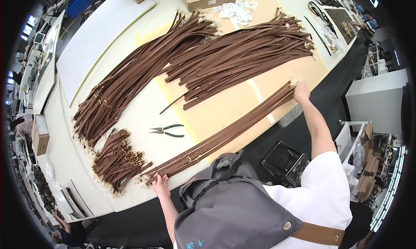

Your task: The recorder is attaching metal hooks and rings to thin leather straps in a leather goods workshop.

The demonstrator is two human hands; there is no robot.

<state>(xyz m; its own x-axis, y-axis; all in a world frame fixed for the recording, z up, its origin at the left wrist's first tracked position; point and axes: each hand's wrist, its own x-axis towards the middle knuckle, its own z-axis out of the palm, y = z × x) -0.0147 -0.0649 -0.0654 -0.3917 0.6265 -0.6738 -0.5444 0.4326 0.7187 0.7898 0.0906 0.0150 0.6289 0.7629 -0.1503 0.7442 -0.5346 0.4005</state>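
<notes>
Grey fabric apron at lower edge. Left hand and right hand each clamp one end of a bundle of long brown leather straps stretched along the white surface edge; three more strap piles and one green-handled pliers lie beyond.

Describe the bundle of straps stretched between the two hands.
The strap bundle is several long brown leather-like strips lying side by side, flat on the table near its front edge. Gold-coloured buckles sit partway along. The left hand holds one end, the right hand the other, stretching it straight.
</notes>
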